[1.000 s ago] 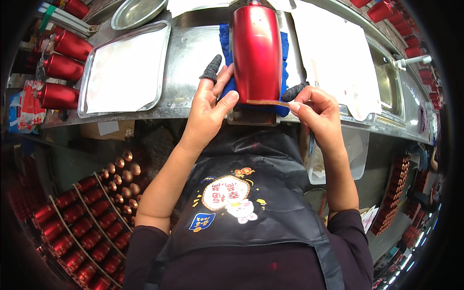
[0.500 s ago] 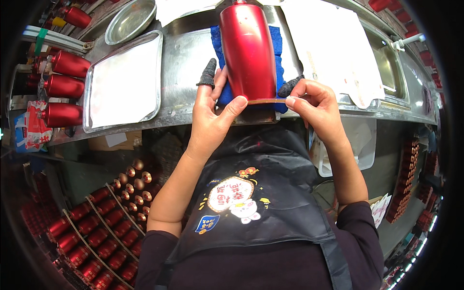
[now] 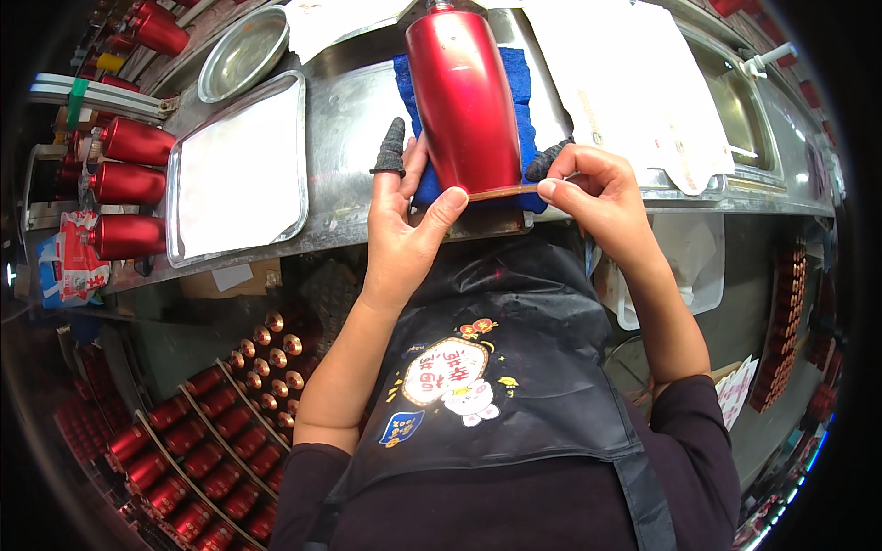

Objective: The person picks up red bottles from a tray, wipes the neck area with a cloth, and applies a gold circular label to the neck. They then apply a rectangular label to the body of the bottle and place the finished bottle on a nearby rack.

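A glossy red bottle (image 3: 464,101) lies on a blue cloth (image 3: 521,83), its neck pointing away from me and its base towards me. Along the base edge runs a thin brownish-gold strip (image 3: 501,192). My left hand (image 3: 402,230) is at the bottle's left side, the thumb pressed on the base corner where the strip begins. Its other fingers reach beside and partly behind the bottle, one wearing a black finger cot (image 3: 390,149). Between thumb and forefinger, my right hand (image 3: 606,193) pinches the strip's right end; a black finger cot (image 3: 549,160) covers another finger.
On the metal bench are a tray (image 3: 303,156) lined with white, a round metal bowl (image 3: 243,55) and white sheets (image 3: 634,92). Several red bottles (image 3: 133,186) lie at the left. Racked red bottles (image 3: 220,482) stand low at left; a translucent bin (image 3: 703,266) sits under the bench.
The whole view has shifted slightly. The bottle's neck end leans a little further left, and my right hand still holds the strip. Both hands keep nearly the same pose.
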Available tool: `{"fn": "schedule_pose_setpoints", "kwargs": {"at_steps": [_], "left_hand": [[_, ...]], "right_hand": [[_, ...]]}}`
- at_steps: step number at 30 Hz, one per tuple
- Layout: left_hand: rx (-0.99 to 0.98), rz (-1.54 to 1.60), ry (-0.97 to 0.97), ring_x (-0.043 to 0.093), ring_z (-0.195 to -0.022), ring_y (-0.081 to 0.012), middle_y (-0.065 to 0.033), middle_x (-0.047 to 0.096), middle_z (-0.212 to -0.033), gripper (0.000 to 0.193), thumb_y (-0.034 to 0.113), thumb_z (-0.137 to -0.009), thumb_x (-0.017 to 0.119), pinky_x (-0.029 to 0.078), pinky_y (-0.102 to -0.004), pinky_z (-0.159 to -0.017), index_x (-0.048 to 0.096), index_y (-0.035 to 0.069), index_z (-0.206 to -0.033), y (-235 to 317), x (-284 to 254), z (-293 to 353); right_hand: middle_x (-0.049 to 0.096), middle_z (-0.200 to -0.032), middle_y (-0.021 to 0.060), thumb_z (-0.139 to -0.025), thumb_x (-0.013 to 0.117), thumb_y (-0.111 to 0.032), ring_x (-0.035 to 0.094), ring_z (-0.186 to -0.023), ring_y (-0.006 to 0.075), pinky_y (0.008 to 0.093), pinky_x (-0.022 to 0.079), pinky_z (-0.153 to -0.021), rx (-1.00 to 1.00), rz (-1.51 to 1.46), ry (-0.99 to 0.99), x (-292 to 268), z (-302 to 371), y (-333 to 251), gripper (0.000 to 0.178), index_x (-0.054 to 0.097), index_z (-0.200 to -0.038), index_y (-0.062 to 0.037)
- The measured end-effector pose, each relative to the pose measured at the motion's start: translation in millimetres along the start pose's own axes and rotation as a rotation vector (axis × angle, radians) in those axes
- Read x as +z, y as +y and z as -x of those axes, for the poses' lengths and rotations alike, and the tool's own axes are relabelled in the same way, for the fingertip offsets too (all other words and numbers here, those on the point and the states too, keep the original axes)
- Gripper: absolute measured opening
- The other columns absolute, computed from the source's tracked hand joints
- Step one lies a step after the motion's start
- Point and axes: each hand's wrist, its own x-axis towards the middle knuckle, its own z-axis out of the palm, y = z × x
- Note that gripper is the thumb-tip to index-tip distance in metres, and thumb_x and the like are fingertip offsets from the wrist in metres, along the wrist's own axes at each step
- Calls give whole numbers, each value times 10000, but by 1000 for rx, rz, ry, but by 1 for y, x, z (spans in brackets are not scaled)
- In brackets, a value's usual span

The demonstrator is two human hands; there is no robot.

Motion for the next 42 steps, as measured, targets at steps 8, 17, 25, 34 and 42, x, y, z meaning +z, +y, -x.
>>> {"fn": "schedule_pose_setpoints", "kwargs": {"at_steps": [8, 17, 25, 34, 42], "left_hand": [[405, -639, 40, 440, -1413, -392, -280, 442, -1523, 516, 264, -907, 760, 284, -523, -1171, 629, 24, -1344, 6, -6, 19], [519, -1101, -38, 423, -1416, -455, -310, 386, -1554, 345, 318, -847, 792, 206, -670, -1144, 782, 127, -1134, -1, -20, 32], [604, -1195, -63, 431, -1406, -467, -312, 409, -1540, 281, 293, -818, 808, 198, -682, -1140, 793, 127, -1045, 13, -18, 28], [702, -1327, -212, 500, -1351, -467, -300, 460, -1506, 346, 192, -732, 842, 223, -680, -1127, 784, 152, -1071, 44, -7, 9], [825, -1373, -180, 511, -1306, -504, -222, 543, -1462, 206, 202, -754, 777, 252, -730, -1092, 771, 127, -946, 34, 20, -13]], "right_hand": [[562, -758, -49, -881, 740, -87, 462, -627, -16, 173, 333, -530, 30, -29, -10, 1, -2, 3, 159, 620, -794, -29], [600, -780, -43, -897, 720, -87, 505, -655, -6, 179, 377, -564, -3, -15, -37, -2, -2, 2, 149, 624, -805, -20], [627, -778, -35, -903, 712, -92, 529, -654, -5, 176, 394, -564, -30, 0, -37, -4, -4, 10, 138, 640, -818, -10], [633, -762, -33, -907, 708, -97, 525, -629, -5, 179, 388, -546, -8, -19, -52, -3, -6, 18, 128, 651, -830, -12], [592, -786, -43, -892, 739, -86, 513, -713, 1, 177, 392, -610, 57, 24, -60, 2, -9, 13, 133, 649, -833, -6]]}}
